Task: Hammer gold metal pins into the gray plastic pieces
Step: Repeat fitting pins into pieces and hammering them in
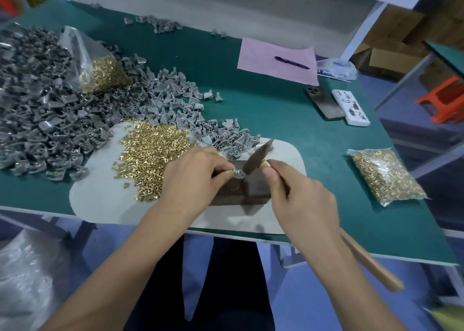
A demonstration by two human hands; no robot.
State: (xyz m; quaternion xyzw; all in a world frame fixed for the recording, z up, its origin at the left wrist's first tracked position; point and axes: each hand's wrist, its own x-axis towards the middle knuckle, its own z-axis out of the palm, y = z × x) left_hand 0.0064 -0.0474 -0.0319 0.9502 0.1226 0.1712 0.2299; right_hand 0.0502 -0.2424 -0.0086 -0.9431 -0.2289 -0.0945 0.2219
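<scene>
No readable writing anywhere: the white case (350, 107) by the dark phone (324, 102) has some printed artwork, and the clear bag (336, 67) behind the pink sheet (277, 60) shows a couple of blurry letters I can't make out.

My left hand (193, 173) pinches one gray plastic piece (239, 173) down on the dark block (242, 186), fingers curled tight around it. My right hand (298, 195) is wrapped around the pale wooden handle of the hammer (257, 156), its dull metal head tilted just above the piece.

The loose gold pins (150, 154), shiny little stubs, are heaped on the pale gray mat (105, 200) to my left, with the matte gray pieces pile (50, 109) sprawled across the green tabletop (276, 109). A sealed bag of pins (385, 176) lies to my right.
</scene>
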